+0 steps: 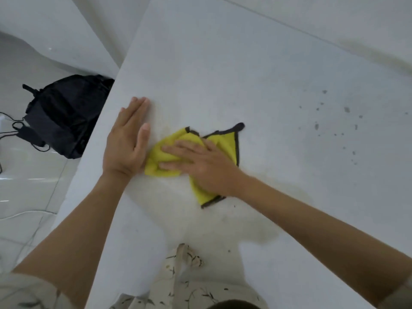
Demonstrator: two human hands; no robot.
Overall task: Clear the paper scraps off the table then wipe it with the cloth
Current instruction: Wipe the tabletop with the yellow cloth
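A crumpled yellow cloth with a dark border lies on the white table, near its left edge. My right hand presses flat on the cloth, fingers straight and pointing left. Just left of the cloth, my left hand rests flat on the bare tabletop with fingers straight and together, its thumb side touching the cloth's edge. No paper scraps show on the table.
Several small dark specks dot the tabletop to the right. A black backpack with black cables sits on the tiled floor beside the table's left edge. A white wall runs behind the table.
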